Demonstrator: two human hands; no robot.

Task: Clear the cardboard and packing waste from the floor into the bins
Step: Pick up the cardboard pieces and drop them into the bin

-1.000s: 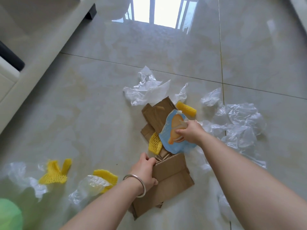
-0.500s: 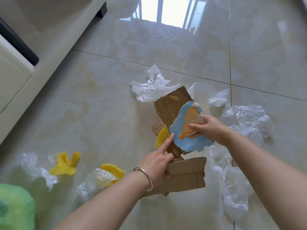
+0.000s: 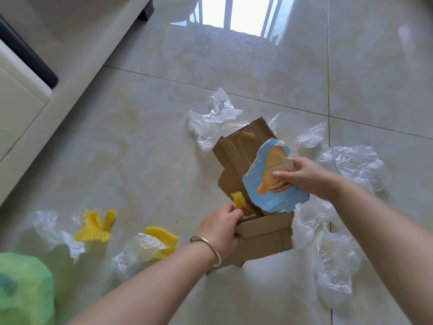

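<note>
Left hand: the left hand (image 3: 220, 228), a metal bangle (image 3: 208, 245) on its wrist, sits low in the centre of the frame with fingers curled over the top edge of a corrugated cardboard piece (image 3: 264, 235), gripping it.
Right hand: the right hand (image 3: 302, 177), right of centre, pinches a torn blue biscuit wrapper (image 3: 267, 181) between thumb and fingers.
Cardboard: a second, larger brown cardboard flap (image 3: 239, 148) lies behind the wrapper, toward the middle of the frame; all three pieces overlap.
Yellow foam net, centre: a small piece (image 3: 237, 200) pokes up just beside the left hand's fingers, against the cardboard.
Yellow foam nets, lower left: one forked piece (image 3: 96, 227) lies on the floor; another (image 3: 162, 238) lies near it, partly under clear plastic film (image 3: 138, 252).
Plastic film: crumpled clear sheets lie above the cardboard (image 3: 213, 118), at the right of the frame (image 3: 356, 165) and at the lower right (image 3: 328, 254).
Container: a green bin bag (image 3: 23, 289) fills the bottom left corner, blurred; its contents cannot be told.
Floor: glossy pale tiles (image 3: 140, 148), all the waste resting on them or held just above.
Furniture: a pale cabinet base (image 3: 28, 97) runs along the upper left.
</note>
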